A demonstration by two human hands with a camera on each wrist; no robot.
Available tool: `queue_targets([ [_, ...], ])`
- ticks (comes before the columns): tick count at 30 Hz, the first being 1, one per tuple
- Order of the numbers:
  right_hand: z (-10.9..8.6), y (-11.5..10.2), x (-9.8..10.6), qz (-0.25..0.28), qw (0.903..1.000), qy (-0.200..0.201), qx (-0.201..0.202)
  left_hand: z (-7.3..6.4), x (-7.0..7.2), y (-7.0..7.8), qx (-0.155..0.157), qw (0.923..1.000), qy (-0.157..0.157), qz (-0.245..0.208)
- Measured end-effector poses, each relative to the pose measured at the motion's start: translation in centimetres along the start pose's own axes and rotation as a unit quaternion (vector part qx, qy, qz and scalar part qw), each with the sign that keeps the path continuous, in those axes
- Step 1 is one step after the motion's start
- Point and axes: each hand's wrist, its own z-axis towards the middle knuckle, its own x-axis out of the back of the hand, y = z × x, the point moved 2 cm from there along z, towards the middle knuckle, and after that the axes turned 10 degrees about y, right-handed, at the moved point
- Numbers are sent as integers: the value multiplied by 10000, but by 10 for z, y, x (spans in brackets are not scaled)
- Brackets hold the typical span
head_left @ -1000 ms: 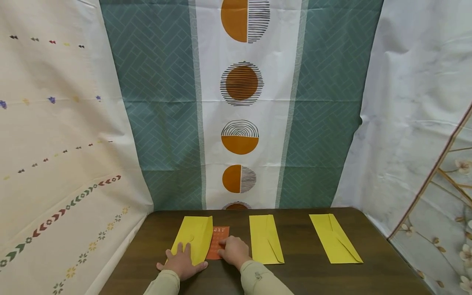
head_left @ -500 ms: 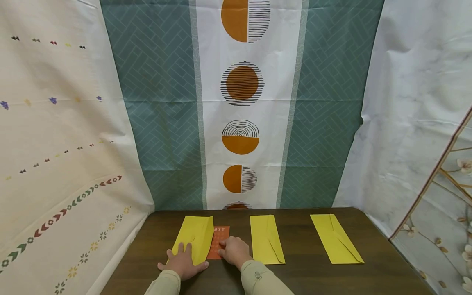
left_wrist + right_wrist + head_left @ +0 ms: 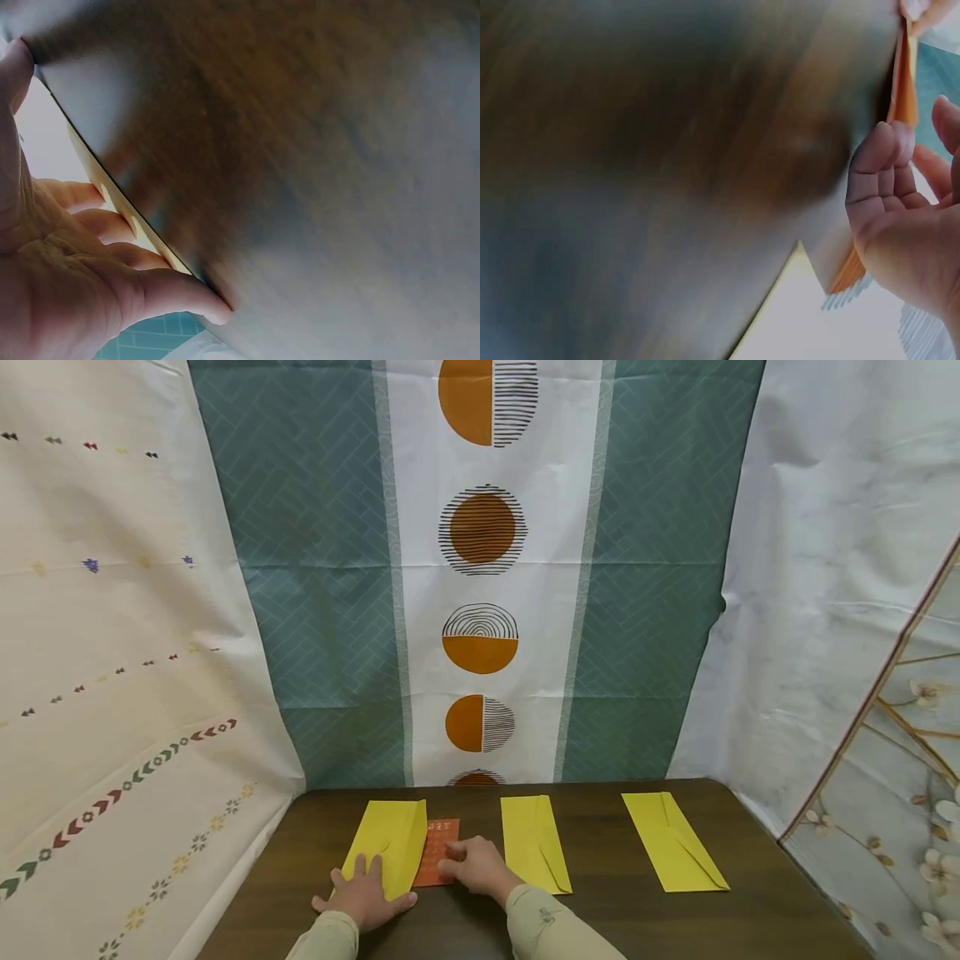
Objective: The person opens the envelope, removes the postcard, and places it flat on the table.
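My left hand (image 3: pixel 364 895) lies spread on the lower part of the left yellow envelope (image 3: pixel 392 822), fingers apart, thumb pointing right. The envelope's right side stands slightly raised, and the left part of a red-orange printed card (image 3: pixel 438 843) is hidden at that side. Over the card's lower right is my right hand (image 3: pixel 480 865), its index finger and thumb parted. In the right wrist view, its loosely bent fingertips come right up to the orange card (image 3: pixel 906 101). The left wrist view shows my left palm (image 3: pixel 67 285) low over the table's edge.
Two more yellow envelopes lie flat on the dark wooden table (image 3: pixel 457 931): the middle envelope (image 3: pixel 534 839) just right of my right hand, the other envelope (image 3: pixel 671 843) farther right. Patterned cloths, with a green-and-white curtain (image 3: pixel 322 693) in the middle, hang behind and beside the table.
My right hand has drawn slightly to the right, off the card's middle towards its right edge. The left hand stays on the envelope. The head view has shifted a little.
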Motion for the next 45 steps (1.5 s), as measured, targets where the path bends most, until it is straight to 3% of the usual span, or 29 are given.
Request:
queue_targets([
  [3,-6,-1,15,566,9982,-203,-56,1,-4,-4,40,10000,-30,-55],
  [6,-11,2,32,712,9971,-223,-116,2,-8,-7,47,9999,-31,-140],
  [8,-12,8,46,718,9972,-188,-131,3,-10,-9,-40,9998,143,-116],
  [10,-13,16,62,695,9973,-109,-210,5,-8,-9,-273,9980,573,60],
  [12,-14,26,79,608,9978,48,-249,7,-2,-7,-572,9913,1134,333],
  [15,-16,44,106,332,9975,521,-332,7,13,1,-1128,9736,1899,575],
  [19,-20,63,135,-152,9890,1376,-519,-1,30,18,-1993,9522,2267,466],
  [23,-26,79,149,-496,9800,1711,-888,-10,27,40,-2664,9396,2108,422],
  [26,-30,88,147,-677,9782,1609,-1125,-16,14,57,-3016,9347,1839,407],
  [31,-33,96,134,-934,9764,1432,-1319,-23,-6,87,-3622,9190,1512,366],
  [37,-32,92,116,-1313,9727,1406,-1299,-25,-29,112,-3752,9201,983,553],
  [45,-27,75,96,-1607,9704,1390,-1143,-22,-43,123,-3681,9250,582,745],
])
